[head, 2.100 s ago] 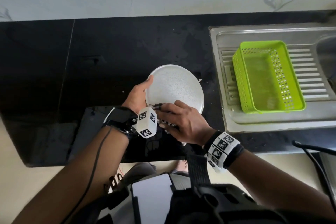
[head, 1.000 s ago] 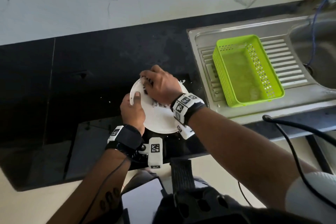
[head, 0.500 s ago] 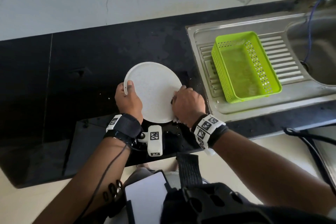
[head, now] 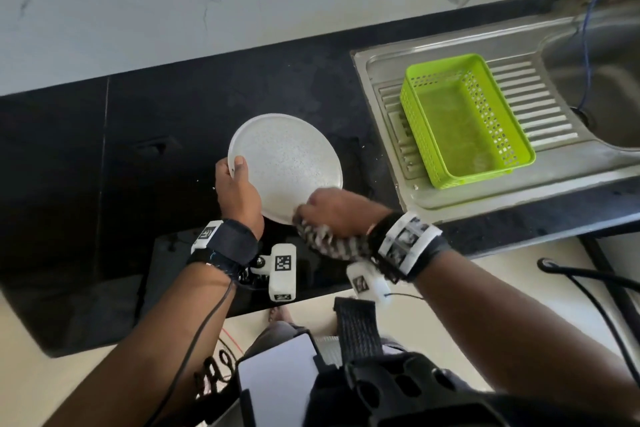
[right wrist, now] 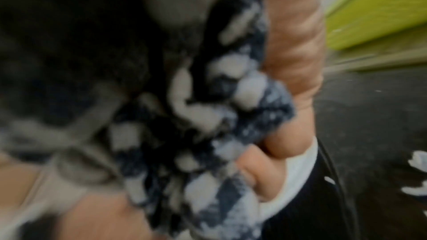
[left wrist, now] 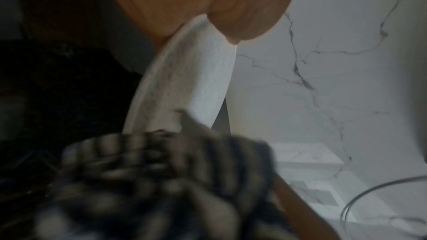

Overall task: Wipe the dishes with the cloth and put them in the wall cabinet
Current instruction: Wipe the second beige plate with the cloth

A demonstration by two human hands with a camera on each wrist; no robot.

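Plate (head: 287, 166) — white, speckled, round — held above the black counter (head: 138, 135), just left of the steel sink (head: 391, 163). Gripped at its left rim by the left hand (head: 237, 194), thumb (head: 239, 165) on the upper face, other fingers hidden below. Seen in the left wrist view (left wrist: 203, 72) edge-on and tilted, with the thumb over the top rim in front of the marble wall (left wrist: 323, 79).

Cloth (head: 330, 243), checked dark and white, bunched in the right hand (head: 337, 211) at the near right rim of the plate, touching it. Fingers curled tight round the cloth, clear in the right wrist view (right wrist: 208, 116) where folds bulge out between the fingers (right wrist: 291, 61); very blurred there, so the exact contact with the plate cannot be told from that view.

Green basket (head: 464, 121) standing on the ribbed drainboard of the sink, well apart from both hands. Marker bands on both wrists, 1 small white camera box below each. Black cable (head: 588, 274) at the right, past the counter edge.
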